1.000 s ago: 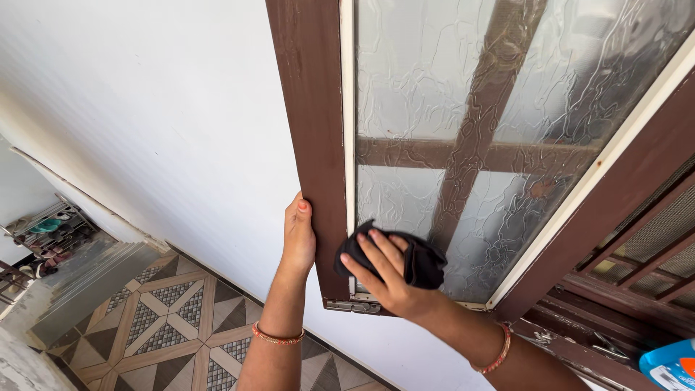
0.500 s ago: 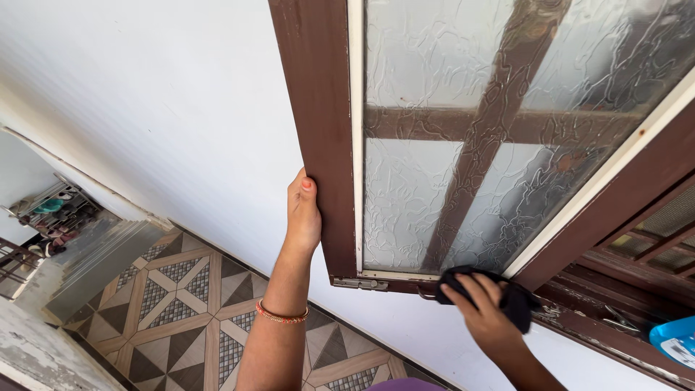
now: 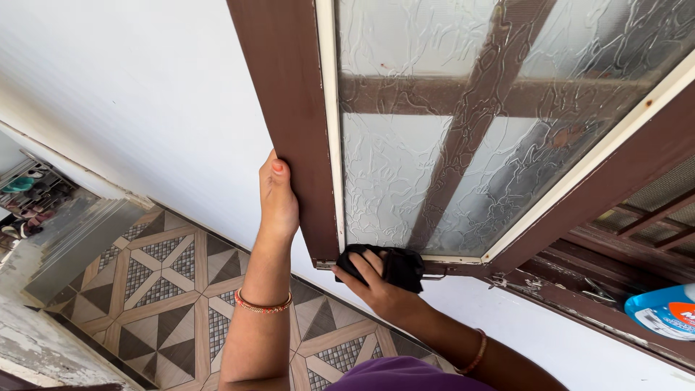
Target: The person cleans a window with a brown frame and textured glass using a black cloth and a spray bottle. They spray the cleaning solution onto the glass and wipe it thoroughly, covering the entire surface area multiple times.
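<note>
Fingers of the right hand (image 3: 376,286) are closed around a black cloth (image 3: 394,266) pressed on the window frame's (image 3: 289,108) bottom edge, while the left hand (image 3: 279,199) grips its side.

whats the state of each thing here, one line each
window shutter: swung open, away from its frame
frosted glass: in one piece, streaky
black cloth: bunched, pressed on the shutter's bottom rail
left hand: gripping the shutter's outer edge
right hand: holding the cloth
blue spray bottle: lying on the sill, partly out of view
window sill: paint chipped
</note>
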